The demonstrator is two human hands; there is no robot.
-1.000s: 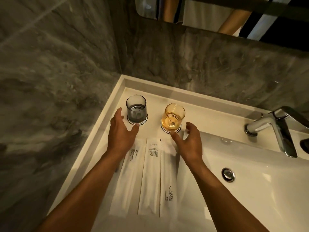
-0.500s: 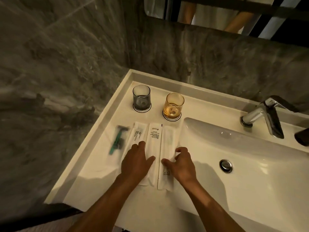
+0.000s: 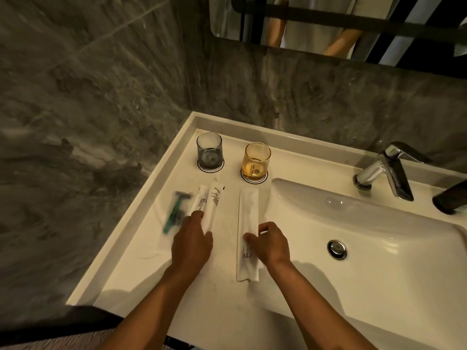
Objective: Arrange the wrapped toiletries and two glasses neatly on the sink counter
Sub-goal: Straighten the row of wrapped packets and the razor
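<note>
A grey glass (image 3: 209, 150) and an amber glass (image 3: 257, 160) stand on round coasters at the back of the white counter (image 3: 141, 251). A wrapped green razor (image 3: 175, 211) lies at the left. Beside it two white packets (image 3: 210, 205) lie together, and my left hand (image 3: 191, 242) presses flat on their near ends. A third white packet (image 3: 248, 221), printed "BRUSHING TEETH", lies apart to the right by the basin edge. My right hand (image 3: 270, 243) pinches its lower part between fingers and thumb.
The basin (image 3: 379, 238) with its drain plug (image 3: 336, 249) fills the right side. A chrome tap (image 3: 386, 170) stands at the back right, a dark object (image 3: 449, 198) beyond it. Grey marble walls close in left and behind, with a mirror (image 3: 328, 26) above.
Both hands came back from the glasses to the packets. The right hand has since slid the third packet rightward, and the left has pushed the other two toward the razor, opening a gap.
</note>
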